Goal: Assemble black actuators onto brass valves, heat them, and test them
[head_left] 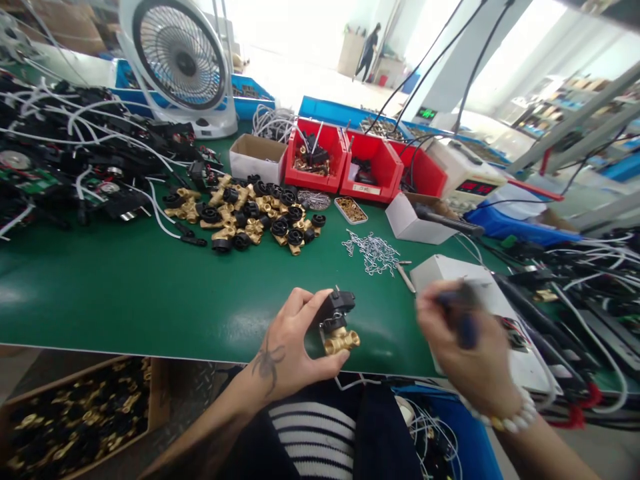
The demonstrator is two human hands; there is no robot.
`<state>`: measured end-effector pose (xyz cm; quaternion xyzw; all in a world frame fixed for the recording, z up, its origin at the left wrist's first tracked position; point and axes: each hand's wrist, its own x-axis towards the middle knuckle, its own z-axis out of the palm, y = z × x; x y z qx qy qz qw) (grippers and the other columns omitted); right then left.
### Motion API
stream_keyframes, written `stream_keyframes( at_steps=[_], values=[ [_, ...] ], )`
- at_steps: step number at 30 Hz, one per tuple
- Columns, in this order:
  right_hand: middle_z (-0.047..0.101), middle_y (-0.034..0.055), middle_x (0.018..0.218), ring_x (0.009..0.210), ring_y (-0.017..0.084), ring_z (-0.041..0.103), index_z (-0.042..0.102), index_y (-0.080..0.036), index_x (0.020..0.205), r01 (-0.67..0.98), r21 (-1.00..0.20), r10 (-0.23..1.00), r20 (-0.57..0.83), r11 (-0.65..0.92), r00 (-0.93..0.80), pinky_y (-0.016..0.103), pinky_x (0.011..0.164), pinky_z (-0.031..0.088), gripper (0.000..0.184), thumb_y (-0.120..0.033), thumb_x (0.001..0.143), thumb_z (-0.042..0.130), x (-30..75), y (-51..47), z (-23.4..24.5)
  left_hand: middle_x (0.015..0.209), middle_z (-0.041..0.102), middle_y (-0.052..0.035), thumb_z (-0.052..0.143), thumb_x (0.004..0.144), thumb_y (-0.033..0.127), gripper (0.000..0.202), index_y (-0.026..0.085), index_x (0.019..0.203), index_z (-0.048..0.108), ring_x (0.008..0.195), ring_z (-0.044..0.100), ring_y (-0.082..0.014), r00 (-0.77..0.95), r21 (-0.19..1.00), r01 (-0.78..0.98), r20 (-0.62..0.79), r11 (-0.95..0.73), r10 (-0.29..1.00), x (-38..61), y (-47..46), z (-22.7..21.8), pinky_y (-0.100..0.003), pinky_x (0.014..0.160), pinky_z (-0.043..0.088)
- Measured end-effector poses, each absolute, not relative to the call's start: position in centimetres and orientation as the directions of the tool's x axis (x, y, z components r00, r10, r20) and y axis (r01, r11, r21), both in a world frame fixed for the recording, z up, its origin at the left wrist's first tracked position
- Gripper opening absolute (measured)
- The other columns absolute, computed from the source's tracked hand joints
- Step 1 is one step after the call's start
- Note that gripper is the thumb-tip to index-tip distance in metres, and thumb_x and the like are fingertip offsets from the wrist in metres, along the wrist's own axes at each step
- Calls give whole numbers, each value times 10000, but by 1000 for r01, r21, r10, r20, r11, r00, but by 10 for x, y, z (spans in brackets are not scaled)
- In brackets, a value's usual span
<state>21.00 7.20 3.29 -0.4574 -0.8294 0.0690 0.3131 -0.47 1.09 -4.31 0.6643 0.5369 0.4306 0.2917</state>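
My left hand (293, 337) is closed around a brass valve (341, 341) with a black plastic housing on top. It holds the valve upright near the table's front edge. A thin wire clip shows beside the black collar under the housing. To the right, my right hand (473, 363) is smeared by motion, its fingers wrapped round a dark blue handled object (465, 317) whose kind I cannot make out. This hand hovers over a white device (445, 268). Between and beyond my hands lie a heap of wire clips (375, 255) and a slim pale-handled tool (406, 277).
Brass fittings with black caps (250, 217) are heaped on the green table (150, 293). Behind them stand red bins (373, 170), a white carton (257, 159) and a fan (185, 63). Cabled black units (85, 153) crowd the left; a box of fittings (159, 393) sits below.
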Motion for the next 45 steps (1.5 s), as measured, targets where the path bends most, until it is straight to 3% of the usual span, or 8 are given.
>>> stream_keyframes(
  at_steps=[3,9,14,18,23,26,31,45],
  values=[
    [602,15,678,542,159,561,576,-215,838,696,-270,741,120,665,-661,276,508,427,133,-148,853,461,209,74,32,1079,491,-51,718,706,314,665,207,1315,471,974,549,-200,61,846,466,261,-259,963,-5,11,-43,-360,889,516],
    [594,5,739,588,143,559,552,-211,925,730,-382,786,515,567,-341,248,545,454,42,-232,896,532,212,71,32,1053,495,-43,722,707,308,664,196,1314,477,953,546,-190,61,837,464,297,-290,953,-5,11,-44,-335,869,520],
    [605,21,694,535,143,565,586,-196,874,703,-220,731,83,676,-677,244,493,421,182,-141,886,413,206,69,21,1113,494,-53,739,696,314,729,207,1354,443,1003,550,-198,86,817,483,313,-315,946,-2,10,-49,-336,901,522],
    [649,48,756,599,181,635,570,-173,1002,841,-279,886,140,463,-441,281,539,503,232,-373,955,464,212,73,12,1163,514,-46,731,716,281,699,240,1334,406,1057,555,-200,28,849,443,309,-289,951,2,8,-50,-351,924,523],
    [669,218,1014,913,373,679,629,-69,1103,868,16,866,67,496,-496,481,729,576,543,-504,792,719,222,78,-7,1157,522,-50,722,730,237,447,220,1095,464,1068,559,-197,-87,912,341,271,-226,959,8,6,-52,-349,886,539],
    [614,188,1179,1084,317,621,648,-125,1120,739,-162,756,183,654,-629,451,880,551,328,-324,863,689,215,75,-1,1148,522,-53,733,724,229,386,217,1028,494,1090,540,-210,-69,906,350,277,-237,958,11,7,-53,-385,918,526],
    [629,67,981,917,173,621,661,-176,1022,489,-436,637,318,756,-702,299,811,541,117,-165,932,587,190,67,13,1142,525,-63,743,701,203,368,211,992,518,1105,540,-222,-50,895,355,306,-270,951,15,8,-52,-413,948,514],
    [612,72,896,862,178,582,590,-164,897,372,-387,511,367,844,-777,287,748,523,134,-116,964,485,187,71,0,1154,544,-73,749,661,178,349,207,953,560,1127,555,-235,-31,857,409,357,-314,934,17,7,-53,-405,966,499]
  ],
)
